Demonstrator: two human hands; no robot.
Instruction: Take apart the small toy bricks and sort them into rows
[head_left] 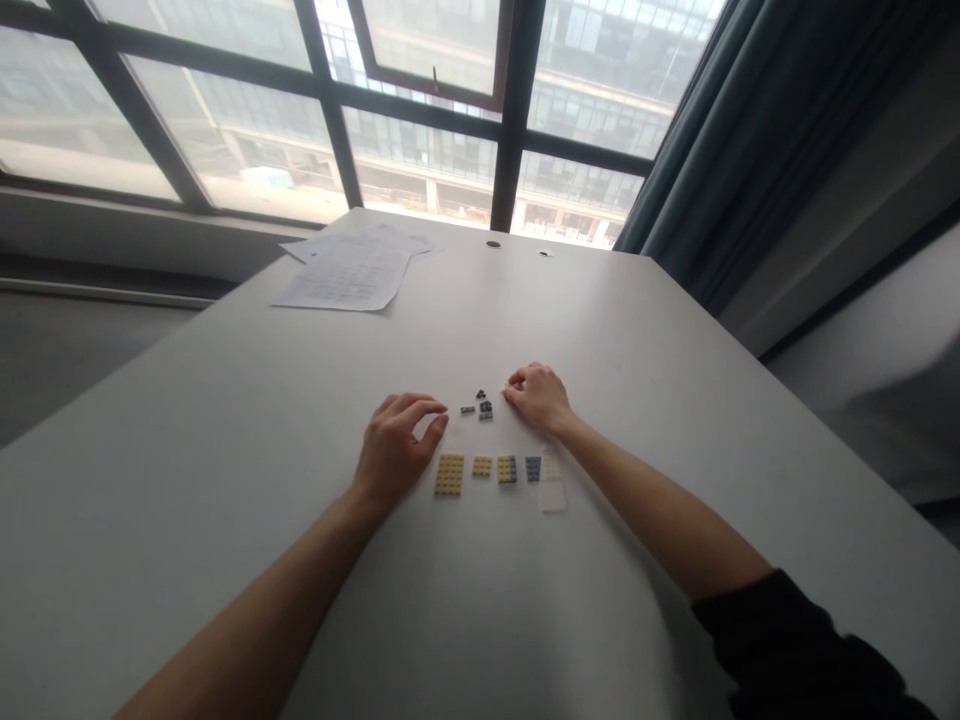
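My left hand (397, 440) rests on the table with its thumb and index finger apart and nothing between them. My right hand (538, 397) is pinched at the fingertips around a small white piece (506, 388), mostly hidden. Between the hands lie small dark grey pieces (486, 408) and a little dark cluster (481, 394). Nearer to me is a row of toy building plates: a large tan plate (449, 475), a small tan plate (481, 466), a tan-and-grey plate (507, 469), a dark grey plate (533, 468), a white studded plate (551, 462) and a smooth white piece (553, 497).
The white table (300, 420) reaches toward the windows. Printed paper sheets (349, 270) lie at its far left. Two small round fittings, one dark (493, 244), sit near the far edge. A dark curtain (720, 150) hangs at the right.
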